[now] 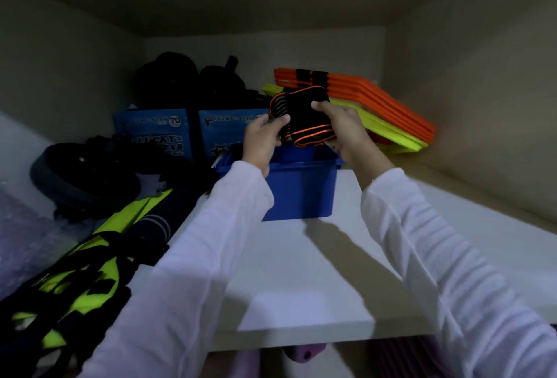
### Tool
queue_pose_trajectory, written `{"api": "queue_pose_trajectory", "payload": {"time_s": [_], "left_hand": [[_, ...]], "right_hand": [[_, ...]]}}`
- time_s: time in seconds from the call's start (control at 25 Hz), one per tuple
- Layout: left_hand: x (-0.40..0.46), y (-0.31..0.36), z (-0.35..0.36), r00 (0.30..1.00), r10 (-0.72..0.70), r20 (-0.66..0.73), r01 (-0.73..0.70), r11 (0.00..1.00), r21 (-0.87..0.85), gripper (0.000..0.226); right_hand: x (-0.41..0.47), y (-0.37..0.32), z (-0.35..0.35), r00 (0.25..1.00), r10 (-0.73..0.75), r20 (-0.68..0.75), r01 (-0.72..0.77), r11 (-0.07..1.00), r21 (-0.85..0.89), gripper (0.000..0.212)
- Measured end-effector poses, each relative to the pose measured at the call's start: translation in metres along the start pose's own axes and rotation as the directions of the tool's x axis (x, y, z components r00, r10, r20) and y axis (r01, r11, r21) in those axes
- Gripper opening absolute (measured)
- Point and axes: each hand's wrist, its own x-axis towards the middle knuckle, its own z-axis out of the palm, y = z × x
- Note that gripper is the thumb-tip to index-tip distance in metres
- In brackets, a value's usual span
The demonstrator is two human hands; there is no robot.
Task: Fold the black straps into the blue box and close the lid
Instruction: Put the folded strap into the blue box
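Observation:
A folded black strap with orange edging [303,118] is held in the air just above the open blue box [301,187], which stands on a white shelf. My left hand [261,140] grips the strap's left end and my right hand [343,128] grips its right side, thumb on top. Both arms wear white long sleeves. The inside of the box is mostly hidden behind my hands, and I see no lid.
Two blue printed cartons [193,133] stand behind the box, with black gear [187,82] piled on them. Orange and yellow flat panels [370,106] lean at the back right. Black and neon-yellow items [81,263] lie at the left. The shelf surface [316,272] extends toward me.

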Motion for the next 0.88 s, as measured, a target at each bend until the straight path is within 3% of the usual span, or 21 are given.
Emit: {"api": "queue_pose_trajectory", "payload": {"time_s": [0.2,0.32,0.4,0.52,0.64,0.76,0.88], "left_hand": [[0.030,-0.002,-0.042,0.951,0.045,-0.305,0.045,0.958,0.282,0.026],[0.043,-0.008,-0.063,0.935,0.034,-0.353,0.172,0.826,0.537,0.029],[0.046,-0.012,-0.071,0.927,0.014,-0.374,0.259,0.697,0.669,0.039],[0.047,-0.017,-0.077,0.921,-0.023,-0.390,0.339,0.541,0.770,0.044],[0.048,-0.020,-0.077,0.908,-0.055,-0.415,0.390,0.470,0.792,0.041],[0.047,-0.021,-0.076,0.907,-0.057,-0.417,0.404,0.400,0.823,0.041],[0.046,-0.024,-0.079,0.900,-0.059,-0.432,0.423,0.361,0.831,0.040]], "right_hand": [[0.034,0.004,0.010,0.997,0.081,-0.019,-0.081,0.997,-0.009,0.019],[0.052,0.014,0.009,0.996,0.089,-0.018,-0.091,0.990,-0.110,0.024],[0.062,0.020,0.006,0.994,0.097,0.044,-0.080,0.951,-0.298,0.025],[0.080,0.028,0.001,0.981,0.139,0.133,-0.030,0.794,-0.607,0.023],[0.098,0.034,-0.001,0.939,0.258,0.226,0.026,0.602,-0.798,0.029],[0.113,0.045,0.005,0.857,0.410,0.314,0.172,0.346,-0.922,0.035],[0.120,0.058,0.014,0.768,0.563,0.306,0.243,0.186,-0.952,0.010]]}}
